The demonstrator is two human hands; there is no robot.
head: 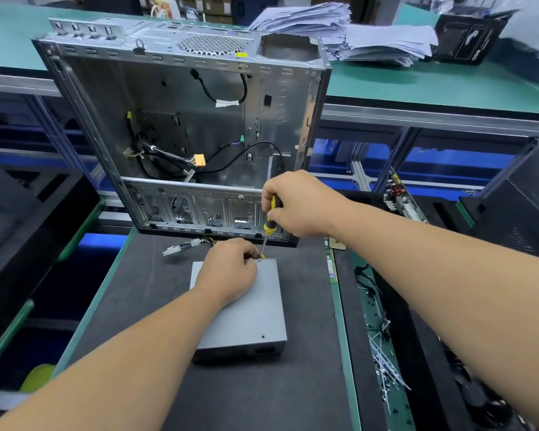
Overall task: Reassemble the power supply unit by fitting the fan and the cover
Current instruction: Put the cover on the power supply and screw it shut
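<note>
The grey power supply unit (249, 312) lies flat on the dark mat (156, 293), its metal cover on top. My left hand (229, 269) rests on the cover's far end, and its fingertips pinch a small screw (259, 260) at the far right corner. My right hand (299, 203) grips a yellow-and-black screwdriver (269, 223) held nearly upright, its tip on that screw. The unit's cables with white connectors (181, 248) stick out beyond its far edge. The fan is hidden.
An open, empty computer case (181, 126) stands just behind the unit. Loose white cable ties (383, 365) and screws lie on the green strip to the right. A circuit board (400, 197) leans at the right. Paper stacks (349, 29) sit on the far bench.
</note>
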